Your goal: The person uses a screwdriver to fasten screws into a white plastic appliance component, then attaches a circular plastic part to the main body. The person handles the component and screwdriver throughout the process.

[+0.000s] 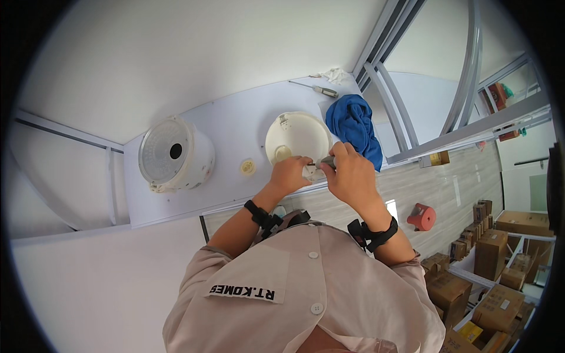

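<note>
My left hand (291,172) pinches a small white part (311,171) at the near edge of the white table (235,126). My right hand (351,172) grips a grey-handled tool (325,162) whose tip meets that part. Just beyond the hands lies a round white lid-like appliance piece (297,135). A white rice-cooker body (175,154) lies on its side to the left, its round base facing me. A small cream round cap (248,167) sits between the two.
A blue cloth (354,125) lies right of the round piece. A screwdriver (318,89) and a crumpled white rag (334,74) rest at the table's far edge. Cardboard boxes (494,259) and a red object (421,216) stand on the floor to the right.
</note>
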A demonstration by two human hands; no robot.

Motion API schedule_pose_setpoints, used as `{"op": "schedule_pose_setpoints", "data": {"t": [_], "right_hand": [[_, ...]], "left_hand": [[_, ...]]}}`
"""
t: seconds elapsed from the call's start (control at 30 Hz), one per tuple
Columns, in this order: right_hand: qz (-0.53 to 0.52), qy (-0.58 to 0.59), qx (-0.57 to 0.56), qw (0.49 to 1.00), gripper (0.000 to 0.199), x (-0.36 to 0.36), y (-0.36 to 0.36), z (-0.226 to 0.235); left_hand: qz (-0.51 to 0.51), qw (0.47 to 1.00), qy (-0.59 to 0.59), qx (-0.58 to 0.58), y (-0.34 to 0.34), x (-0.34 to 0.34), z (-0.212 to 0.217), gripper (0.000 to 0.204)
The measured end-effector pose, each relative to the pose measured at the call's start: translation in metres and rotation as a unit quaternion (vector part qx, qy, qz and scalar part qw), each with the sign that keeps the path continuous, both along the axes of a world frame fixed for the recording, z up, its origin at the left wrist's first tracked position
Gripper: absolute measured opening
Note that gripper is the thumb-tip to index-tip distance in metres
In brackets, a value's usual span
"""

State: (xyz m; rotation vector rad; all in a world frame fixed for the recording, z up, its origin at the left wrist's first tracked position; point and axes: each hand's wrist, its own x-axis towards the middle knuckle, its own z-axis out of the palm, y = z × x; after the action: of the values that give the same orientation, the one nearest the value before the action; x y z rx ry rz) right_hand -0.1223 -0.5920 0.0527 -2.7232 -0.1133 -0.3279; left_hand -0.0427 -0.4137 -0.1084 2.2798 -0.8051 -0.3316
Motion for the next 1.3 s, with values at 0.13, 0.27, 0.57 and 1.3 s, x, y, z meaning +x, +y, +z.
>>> {"op": "schedule_pose_setpoints", "data": {"t": [0.13,0.27,0.57,1.3], "right_hand": [[-0.013,-0.023,0.004,1.0,0.036,-0.003,0.002,-0.009],[-0.021,-0.019,0.016,0.999,0.036,-0.005,0.004,-0.01],[0.001,0.005,0.054,0.999,0.032,-0.014,-0.007,-0.005],[0.032,-0.063,0.134,0.988,0.044,-0.001,-0.008,0.004]], "left_hand": [[0.0,1.0,0.002,0.015,-0.001,0.0,0.003,0.059],[0.006,1.0,0.0,0.004,-0.001,-0.003,0.0,0.059],[0.005,0.995,-0.043,-0.086,0.011,-0.009,0.002,0.058],[0.249,0.968,-0.031,-0.026,0.068,0.008,-0.002,0.058]]}}
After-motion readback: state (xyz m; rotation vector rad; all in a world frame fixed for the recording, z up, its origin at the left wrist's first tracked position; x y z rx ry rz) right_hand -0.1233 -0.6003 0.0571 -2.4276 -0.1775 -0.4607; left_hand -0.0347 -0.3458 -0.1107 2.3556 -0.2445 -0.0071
